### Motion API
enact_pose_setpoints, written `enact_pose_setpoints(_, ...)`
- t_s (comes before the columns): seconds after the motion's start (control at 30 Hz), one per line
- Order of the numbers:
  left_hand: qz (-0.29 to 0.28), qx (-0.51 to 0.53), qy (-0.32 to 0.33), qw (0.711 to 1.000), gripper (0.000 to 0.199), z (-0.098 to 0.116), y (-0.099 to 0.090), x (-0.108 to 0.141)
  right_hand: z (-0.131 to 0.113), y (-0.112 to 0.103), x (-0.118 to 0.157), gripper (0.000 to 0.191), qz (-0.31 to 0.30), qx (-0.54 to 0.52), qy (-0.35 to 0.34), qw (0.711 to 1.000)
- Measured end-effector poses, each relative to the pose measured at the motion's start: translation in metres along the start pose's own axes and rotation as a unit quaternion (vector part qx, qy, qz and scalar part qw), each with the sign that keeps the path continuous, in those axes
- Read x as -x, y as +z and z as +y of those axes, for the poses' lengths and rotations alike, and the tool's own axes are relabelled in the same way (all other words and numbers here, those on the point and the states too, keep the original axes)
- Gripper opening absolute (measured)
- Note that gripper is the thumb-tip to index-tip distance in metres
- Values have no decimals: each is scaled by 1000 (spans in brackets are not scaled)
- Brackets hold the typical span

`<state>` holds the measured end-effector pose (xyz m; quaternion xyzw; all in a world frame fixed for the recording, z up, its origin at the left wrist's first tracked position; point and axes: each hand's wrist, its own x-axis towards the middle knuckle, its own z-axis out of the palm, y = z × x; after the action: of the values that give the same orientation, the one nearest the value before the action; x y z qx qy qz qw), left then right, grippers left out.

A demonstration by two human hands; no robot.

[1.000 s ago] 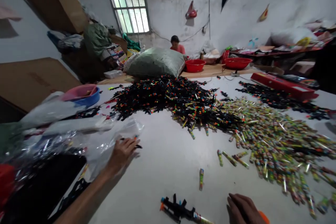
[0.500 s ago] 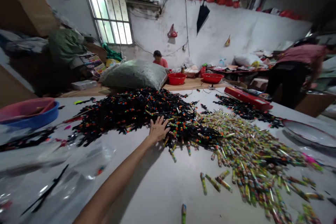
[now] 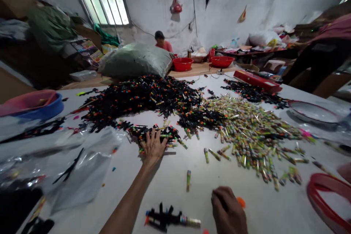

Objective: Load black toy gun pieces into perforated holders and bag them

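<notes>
Head view: L hand (image 3: 154,148) palm down, fingers spread on a small clump of blk toy guns (image 3: 137,132) w/ printed tubes mixed in, nr side of the big blk pile (image 3: 131,97) on the bench (image 3: 164,190); its grip's open. R hand (image 3: 229,212) nr bottom of view, fingers curled; can't tell if its grip holds anything. Orange pc (image 3: 241,202) just beside it. Single gun-and-tube pc (image 3: 170,219) lies to its L, one loose tube (image 3: 188,181) beyond; tube heap (image 3: 255,135) off to R.

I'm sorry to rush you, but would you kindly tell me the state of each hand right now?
Left hand: open, spread over black toys.
Right hand: partly curled; whether it holds anything cannot be told.
</notes>
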<state>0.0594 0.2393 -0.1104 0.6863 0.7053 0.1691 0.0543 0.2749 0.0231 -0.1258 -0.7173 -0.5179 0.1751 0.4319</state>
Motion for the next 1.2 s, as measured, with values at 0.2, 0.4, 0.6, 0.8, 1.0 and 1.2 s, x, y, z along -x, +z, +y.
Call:
enact_pose_setpoints(0.2,16,66,34,997,43,6,-14,69,-19,3,-19,29,-90,68,0,994)
enact_pose_setpoints(0.4,60,163,87,981,40,-2,-53,75,-57,36,-48,19,-224,243,-90,940)
enact_pose_setpoints(0.6,59,256,16,965,32,-49,-92,83,-52,26,-39,14,-222,318,-109,915)
enact_pose_setpoints(0.8,-97,398,-11,912,42,-55,-82,133,-51,12,-39,17,-198,370,-121,900)
enact_pose_setpoints(1.0,-110,401,2,909,47,-31,-75,153,-102,32,-14,34,-178,119,-231,949)
enact_pose_setpoints(1.2,-140,264,114,947,14,-17,-81,165,-118,49,1,30,-132,202,-415,877)
